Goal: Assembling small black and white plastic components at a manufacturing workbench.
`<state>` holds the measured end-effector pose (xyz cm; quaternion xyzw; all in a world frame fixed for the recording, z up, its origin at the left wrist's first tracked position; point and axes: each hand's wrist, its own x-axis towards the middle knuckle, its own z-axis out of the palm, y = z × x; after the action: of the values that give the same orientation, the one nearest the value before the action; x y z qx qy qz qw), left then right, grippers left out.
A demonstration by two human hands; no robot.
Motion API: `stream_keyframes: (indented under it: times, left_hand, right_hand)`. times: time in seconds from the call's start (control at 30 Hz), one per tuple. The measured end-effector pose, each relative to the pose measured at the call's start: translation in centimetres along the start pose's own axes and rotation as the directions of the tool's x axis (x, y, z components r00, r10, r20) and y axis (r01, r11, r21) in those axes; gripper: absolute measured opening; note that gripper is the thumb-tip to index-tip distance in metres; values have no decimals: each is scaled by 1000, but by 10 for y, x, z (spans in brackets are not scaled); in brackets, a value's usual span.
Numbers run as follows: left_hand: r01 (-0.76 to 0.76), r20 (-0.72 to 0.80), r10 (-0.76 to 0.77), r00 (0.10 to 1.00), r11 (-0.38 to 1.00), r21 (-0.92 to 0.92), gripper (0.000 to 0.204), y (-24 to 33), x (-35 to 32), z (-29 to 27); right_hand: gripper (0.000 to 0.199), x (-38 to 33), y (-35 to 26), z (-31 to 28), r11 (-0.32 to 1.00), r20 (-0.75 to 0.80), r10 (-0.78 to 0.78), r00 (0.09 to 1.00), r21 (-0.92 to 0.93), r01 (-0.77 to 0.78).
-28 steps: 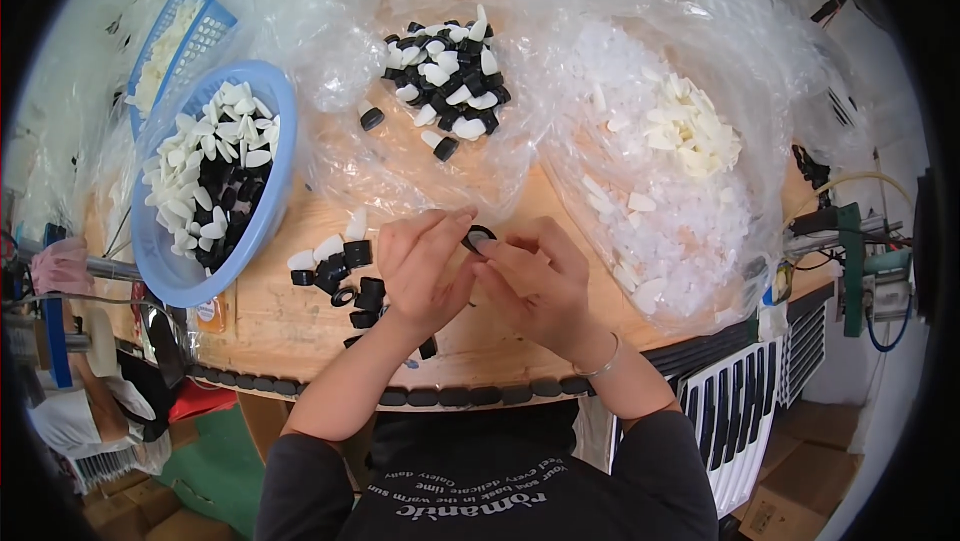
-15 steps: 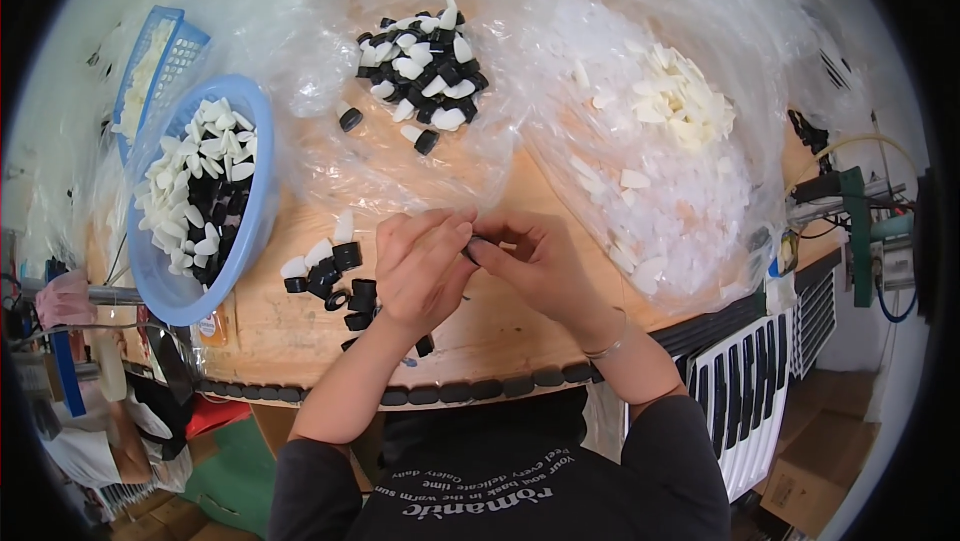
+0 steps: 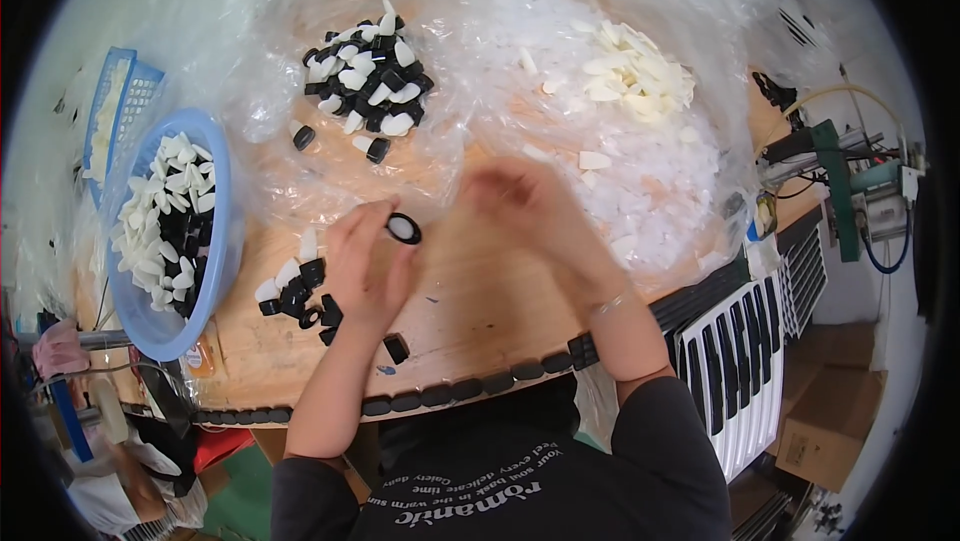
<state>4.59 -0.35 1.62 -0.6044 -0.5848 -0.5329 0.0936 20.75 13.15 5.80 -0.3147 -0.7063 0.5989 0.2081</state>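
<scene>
Between the fingers of my left hand [image 3: 367,266] is a round black cap [image 3: 404,229] with a whitish disc inside its rim. My right hand [image 3: 515,199] is raised over the middle of the table, apart from the cap. Motion smears its fingers, so what they hold, if anything, cannot be made out. Just left of my left hand lies a small group of black caps [image 3: 294,296] with a few white pointed pieces [image 3: 288,273]. Another black cap [image 3: 396,348] rests beside my left wrist.
A blue oval basin [image 3: 228,231] of white pieces and black caps stands at left, a blue basket [image 3: 140,91] behind it. Mixed pieces are heaped [image 3: 370,76] on plastic sheeting at the back. Cream-white flat pieces [image 3: 640,76] lie at right. Black pads line the table edge [image 3: 435,397].
My hands were together around a small dark piece; now they are apart. The right has moved up and away, while the left tilts the cap so its disc shows. The whole view has shifted slightly.
</scene>
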Motion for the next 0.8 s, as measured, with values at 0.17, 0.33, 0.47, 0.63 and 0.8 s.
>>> stream_keyframes:
  times: [0.17, 0.33, 0.47, 0.63, 0.8]
  left_hand:
    - [64, -18, -65, 998, 996, -56, 48, 0, 7, -4]
    - [77, 19, -76, 997, 996, -52, 47, -1, 6, -4]
    - [87, -5, -87, 996, 994, -69, 47, 0, 7, -2]
    - [105, 30, -103, 994, 988, -110, 47, 2, 6, -4]
    - [104, 56, -99, 994, 990, -100, 48, 6, 9, -2]
  right_hand:
    - [10, 39, 33, -111, 851, -450, -262, 854, -526, -16]
    - [13, 72, 57, -131, 735, -436, -270, 858, -669, -109]
    - [15, 88, 80, -128, 438, -526, -145, 838, -794, -422]
    - [15, 88, 89, -126, 611, -518, -157, 841, -720, -329]
    - [11, 75, 84, -125, 647, -533, -202, 822, -702, -296]
